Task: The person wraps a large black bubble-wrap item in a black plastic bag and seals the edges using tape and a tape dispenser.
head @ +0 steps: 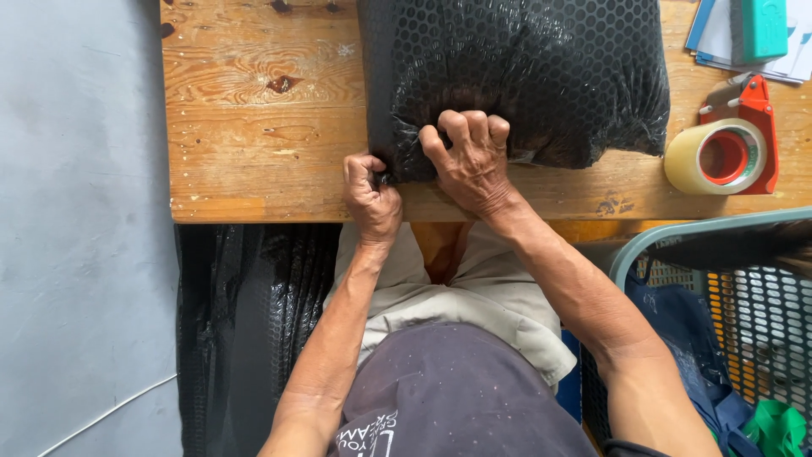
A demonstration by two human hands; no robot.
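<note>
Where the grey floor meets the workspace, a knotty wooden table of pale pine planks fills the upper part of the head view, its near edge running just above the person's lap. On it lies a bulky parcel wrapped in black bubble wrap, set at the middle of the table and reaching almost to the near edge.

The left hand is closed in a fist, pinching the lower left corner of the wrap. The right hand lies just beside it, fingers curled and pressing down on the parcel's near edge; whether it grips the film or only presses on it cannot be told.

To the right of the parcel, near but apart from it, a red tape dispenser holds a roll of clear packing tape. Beyond it, at the table's far right corner, a teal box rests on a few papers.

Below the table on the left, more black bubble wrap hangs or stands against the floor. At the lower right a teal plastic basket with an orange mesh wall holds blue cloth and a bit of green material. Nothing lies between the hands and the parcel.
</note>
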